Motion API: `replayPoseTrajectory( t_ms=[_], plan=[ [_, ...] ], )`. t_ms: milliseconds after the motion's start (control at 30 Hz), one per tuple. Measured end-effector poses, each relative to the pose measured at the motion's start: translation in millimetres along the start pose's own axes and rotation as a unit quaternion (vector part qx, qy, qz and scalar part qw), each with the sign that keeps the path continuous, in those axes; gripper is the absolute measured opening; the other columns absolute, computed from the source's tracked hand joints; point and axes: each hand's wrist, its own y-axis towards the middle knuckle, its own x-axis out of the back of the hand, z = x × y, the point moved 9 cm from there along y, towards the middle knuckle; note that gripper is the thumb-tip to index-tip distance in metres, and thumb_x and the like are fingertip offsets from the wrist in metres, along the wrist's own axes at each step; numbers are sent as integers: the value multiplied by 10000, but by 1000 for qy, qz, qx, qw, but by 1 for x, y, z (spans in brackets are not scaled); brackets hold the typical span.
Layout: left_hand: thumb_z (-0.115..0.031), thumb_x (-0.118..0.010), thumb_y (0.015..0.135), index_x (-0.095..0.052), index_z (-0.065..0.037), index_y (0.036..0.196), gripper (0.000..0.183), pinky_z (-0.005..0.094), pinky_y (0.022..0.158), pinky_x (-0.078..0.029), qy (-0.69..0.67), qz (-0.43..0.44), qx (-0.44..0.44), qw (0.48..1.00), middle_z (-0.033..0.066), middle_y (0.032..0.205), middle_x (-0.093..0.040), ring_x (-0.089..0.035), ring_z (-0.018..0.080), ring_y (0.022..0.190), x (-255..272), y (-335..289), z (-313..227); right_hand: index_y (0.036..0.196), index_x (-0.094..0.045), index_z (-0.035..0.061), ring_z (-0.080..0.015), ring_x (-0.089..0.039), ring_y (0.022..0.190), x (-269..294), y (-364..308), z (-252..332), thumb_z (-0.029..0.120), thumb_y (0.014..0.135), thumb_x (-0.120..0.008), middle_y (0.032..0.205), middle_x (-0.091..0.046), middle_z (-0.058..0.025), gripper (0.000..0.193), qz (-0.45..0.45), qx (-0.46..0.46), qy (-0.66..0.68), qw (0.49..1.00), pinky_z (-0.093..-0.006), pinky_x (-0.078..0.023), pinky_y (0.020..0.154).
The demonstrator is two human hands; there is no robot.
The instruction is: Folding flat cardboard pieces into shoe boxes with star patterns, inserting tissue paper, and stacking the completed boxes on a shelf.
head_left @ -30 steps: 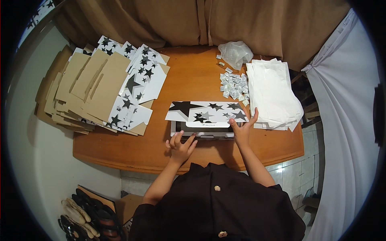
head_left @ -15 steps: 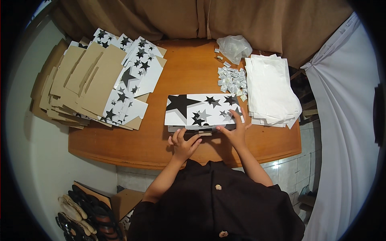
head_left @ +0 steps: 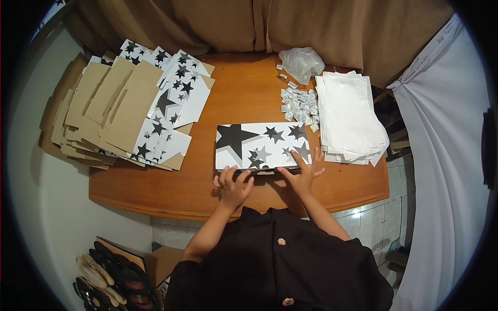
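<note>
In front of me on the wooden table lies a white cardboard box (head_left: 275, 146) printed with black and grey stars, its lid down. My left hand (head_left: 234, 187) is at the box's near left edge, fingers apart and curved, fingertips by the lid's front rim. At the near right corner, my right hand (head_left: 303, 176) has its fingers spread, some resting on the lid, with the thumb at the front edge. Neither hand grasps the box. A small tan tab shows below the front rim between the hands.
Flattened cardboard boxes (head_left: 124, 109), brown and star-printed, are piled on the table's left side. Small silvery sachets (head_left: 300, 106) lie beyond the box, near a crumpled clear plastic bag (head_left: 302, 64). White paper sheets (head_left: 346, 114) are stacked at the right. Shoes (head_left: 111, 274) sit at the lower left.
The lid has come down at the front, covering most of the gap and tab seen before. My left hand has shifted slightly left, its fingers now more apart.
</note>
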Motion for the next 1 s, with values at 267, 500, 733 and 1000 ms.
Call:
replayPoseTrajectory(
  t_ms=[267, 500, 733, 1000],
  plan=[
    [-343, -643, 811, -650, -267, 1100, 299, 537, 963, -78, 28, 64, -11, 997, -65, 1184, -582, -439, 160, 1186, -12, 11, 14, 1184, -605, 297, -433, 30, 1367, -7, -3, -8, 537, 673, -721, 1481, -103, -197, 576, 58, 5, 24, 998, -721, 50, 935],
    [-313, -633, 825, -651, -266, 1097, 277, 540, 960, -113, 19, 62, 5, 998, -71, 1154, -603, -469, 158, 1153, -16, 12, 14, 1154, -621, 230, -356, -222, 1332, -4, -16, 1, 429, 783, -653, 1391, -353, -111, 422, -34, 93, -23, 995, -673, 33, 973],
    [-247, -638, 814, -670, -242, 1067, 255, 478, 950, -253, -19, 63, 10, 998, -41, 1144, -608, -489, 198, 1112, -19, 10, 20, 1084, -652, 238, -218, -511, 1152, 6, -15, 32, 280, 805, -637, 1141, -597, 8, 283, -33, 189, -62, 980, -549, -16, 1023],
    [-253, -637, 811, -672, -242, 1064, 256, 479, 954, -258, -21, 52, 20, 998, -43, 1137, -608, -489, 202, 1108, -16, 11, 17, 891, -664, 218, -129, -559, 924, 2, -31, 89, 229, 720, -707, 929, -600, 67, 177, -44, 354, 8, 934, -456, -192, 903]
  ],
)
